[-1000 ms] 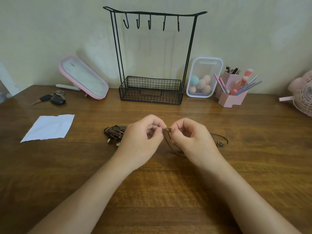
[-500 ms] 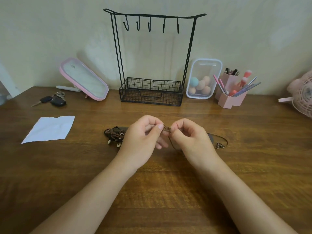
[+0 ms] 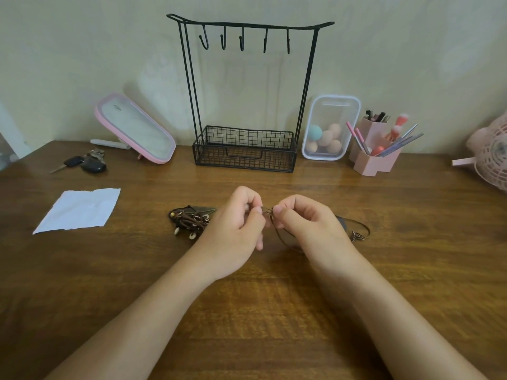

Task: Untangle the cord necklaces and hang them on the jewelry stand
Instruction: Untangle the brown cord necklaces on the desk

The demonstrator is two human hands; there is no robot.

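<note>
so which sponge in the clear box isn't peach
The teal sponge, at the upper left of the pile in the clear box; the others are all peach.

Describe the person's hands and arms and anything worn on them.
The left hand and right hand are bare: no gloves or rings show. The left forearm and right forearm are bare too, with no sleeve, watch or bracelet in view.
</note>
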